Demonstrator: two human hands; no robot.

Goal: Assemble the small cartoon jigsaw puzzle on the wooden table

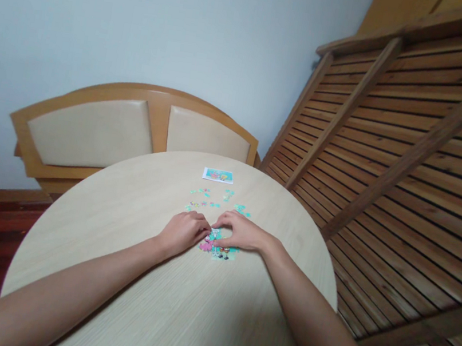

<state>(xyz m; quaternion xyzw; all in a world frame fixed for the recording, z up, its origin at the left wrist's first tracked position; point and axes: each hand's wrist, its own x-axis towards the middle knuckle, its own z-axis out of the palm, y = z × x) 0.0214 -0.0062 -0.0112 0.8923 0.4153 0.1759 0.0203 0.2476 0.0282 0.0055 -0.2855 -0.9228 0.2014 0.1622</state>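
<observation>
The left hand (182, 230) is laid on the round surface (120, 272), fingers curled together onto the joined puzzle section (219, 249). The right hand (239, 231) is pressed down on that section, fingers likewise closed. Loose pieces (209, 200) are scattered just beyond; a reference card (218, 175) lies farther off.

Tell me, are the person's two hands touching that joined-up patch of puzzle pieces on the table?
Touching. The head view shows the left hand and right hand with fingertips resting on the joined puzzle patch, no gap visible.
</observation>
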